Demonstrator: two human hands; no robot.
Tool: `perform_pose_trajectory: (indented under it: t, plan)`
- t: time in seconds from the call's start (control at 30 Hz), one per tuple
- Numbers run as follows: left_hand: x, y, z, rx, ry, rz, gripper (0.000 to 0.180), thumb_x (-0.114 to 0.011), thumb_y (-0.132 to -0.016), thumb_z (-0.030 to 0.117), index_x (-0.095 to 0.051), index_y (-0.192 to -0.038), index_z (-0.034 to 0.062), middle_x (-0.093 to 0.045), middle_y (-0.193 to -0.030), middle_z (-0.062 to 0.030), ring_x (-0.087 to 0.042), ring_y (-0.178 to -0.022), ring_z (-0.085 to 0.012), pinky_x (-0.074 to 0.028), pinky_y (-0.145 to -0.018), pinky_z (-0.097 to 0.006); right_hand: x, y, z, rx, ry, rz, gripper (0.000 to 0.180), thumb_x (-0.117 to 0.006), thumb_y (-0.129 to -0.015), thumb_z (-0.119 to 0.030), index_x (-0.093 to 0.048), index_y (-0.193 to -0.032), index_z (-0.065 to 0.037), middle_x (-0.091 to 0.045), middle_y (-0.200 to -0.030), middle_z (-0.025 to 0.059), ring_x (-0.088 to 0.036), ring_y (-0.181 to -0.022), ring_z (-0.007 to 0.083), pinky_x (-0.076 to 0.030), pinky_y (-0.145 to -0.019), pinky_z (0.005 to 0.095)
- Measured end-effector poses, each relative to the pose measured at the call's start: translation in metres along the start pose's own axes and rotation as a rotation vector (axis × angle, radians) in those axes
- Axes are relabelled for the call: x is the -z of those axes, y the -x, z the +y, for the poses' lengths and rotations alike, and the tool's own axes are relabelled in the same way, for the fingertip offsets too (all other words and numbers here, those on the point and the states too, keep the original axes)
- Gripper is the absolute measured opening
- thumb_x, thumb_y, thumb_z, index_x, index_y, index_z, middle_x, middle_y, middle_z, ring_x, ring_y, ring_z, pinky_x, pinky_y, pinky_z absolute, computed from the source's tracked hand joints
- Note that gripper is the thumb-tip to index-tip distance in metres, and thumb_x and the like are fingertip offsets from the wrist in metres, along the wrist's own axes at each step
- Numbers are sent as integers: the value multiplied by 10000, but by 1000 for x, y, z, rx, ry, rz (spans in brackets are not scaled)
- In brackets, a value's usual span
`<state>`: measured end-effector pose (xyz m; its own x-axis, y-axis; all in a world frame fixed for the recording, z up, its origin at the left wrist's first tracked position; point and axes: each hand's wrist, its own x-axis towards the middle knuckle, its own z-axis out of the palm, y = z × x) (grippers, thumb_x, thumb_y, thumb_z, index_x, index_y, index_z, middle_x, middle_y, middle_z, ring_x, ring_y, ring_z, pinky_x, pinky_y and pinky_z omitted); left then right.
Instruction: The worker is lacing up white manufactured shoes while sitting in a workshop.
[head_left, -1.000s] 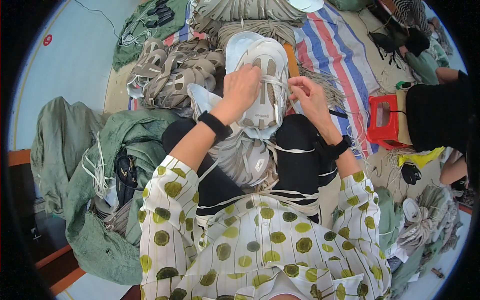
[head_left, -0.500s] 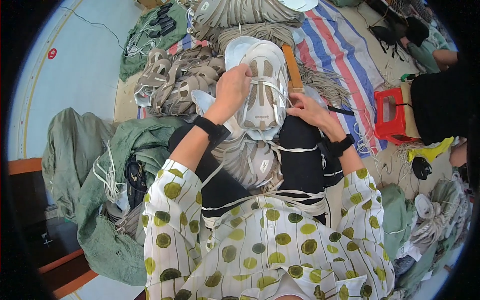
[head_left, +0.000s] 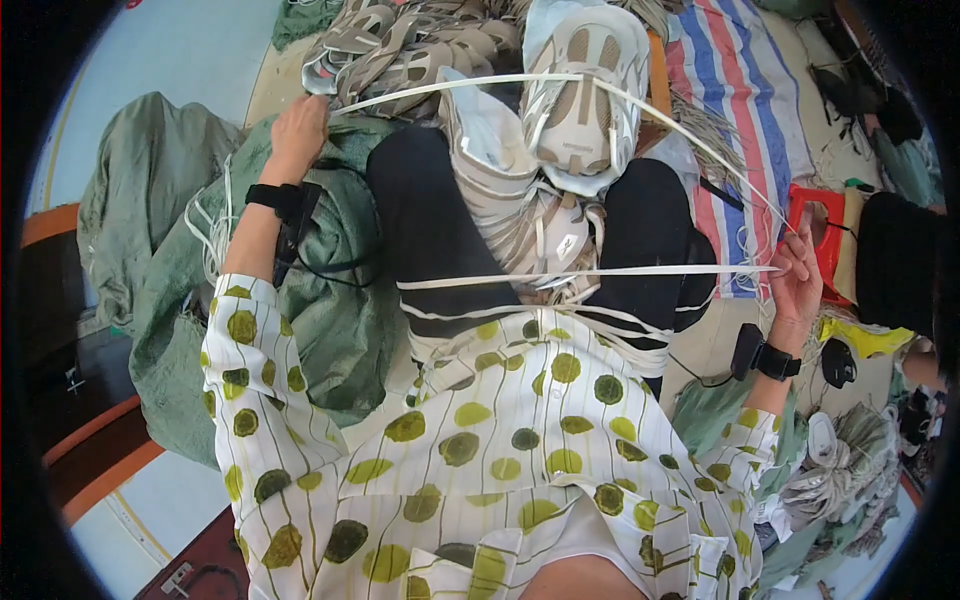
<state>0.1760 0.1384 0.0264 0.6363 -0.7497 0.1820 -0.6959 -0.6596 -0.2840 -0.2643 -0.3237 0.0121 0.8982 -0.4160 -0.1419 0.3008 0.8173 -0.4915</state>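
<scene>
My left hand (head_left: 300,138) is closed in a fist on one end of a white shoelace (head_left: 450,88), out to the left above green cloth. The lace runs taut to a beige and white shoe upper (head_left: 580,125) lying toe toward me past my knees. From there it stretches to my right hand (head_left: 797,275), held out far right with fingers curled on it. A white lace length (head_left: 690,269) also runs from the right hand back across my thighs. Strung-together shoe uppers (head_left: 490,200) hang between my knees.
More beige uppers (head_left: 430,50) are heaped at the far left. Green cloth sacks (head_left: 165,200) lie to the left. A striped sheet (head_left: 745,110), a red stool (head_left: 825,235) and another person's dark-clothed leg (head_left: 900,250) are on the right. White laces (head_left: 640,340) loop round my thighs.
Both hands have left the shoe upper and spread wide apart, drawing the lace out to either side. The whole view has shifted, with the upper now higher and further right.
</scene>
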Motion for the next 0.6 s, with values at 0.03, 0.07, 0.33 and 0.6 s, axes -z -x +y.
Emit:
perform_pose_trajectory:
  t: [0.03,0.07,0.33,0.6]
  plan:
    - [0,4,1,5,-1,-6,131,-469,-786,143,-549,-765,41,-599,-749,-134,-594,-678,-323,-465,-551,-433,-4,1,6,-35,-130,-58,332,-416,-887,-29,-409,-1215,17,-382,-741,18,-437,-573,60,-446,-657,243]
    - [3,3,12,112,328,-196,118,-465,-789,130,-535,-775,36,-581,-692,-121,-582,-624,-288,-452,-519,-398,-6,-1,9,-134,-153,-192,333,-439,-853,-2,-432,-1184,24,-457,-846,39,-481,-696,50,-447,-674,246]
    - [51,18,65,570,1607,-509,191,-482,-835,84,-515,-1022,65,-450,-609,28,-394,-485,-48,-348,-442,-176,-20,70,-137,757,1465,312,456,-454,-809,67,-387,-1259,39,-462,-1101,24,-429,-931,70,-350,-800,161]
    - [7,64,-102,877,2634,303,275,-489,-821,-49,-489,-1090,12,-460,-700,-16,-428,-526,-86,-408,-506,-202,120,188,-296,520,790,368,437,-499,-788,57,-442,-1220,25,-516,-1114,74,-504,-943,143,-395,-793,191]
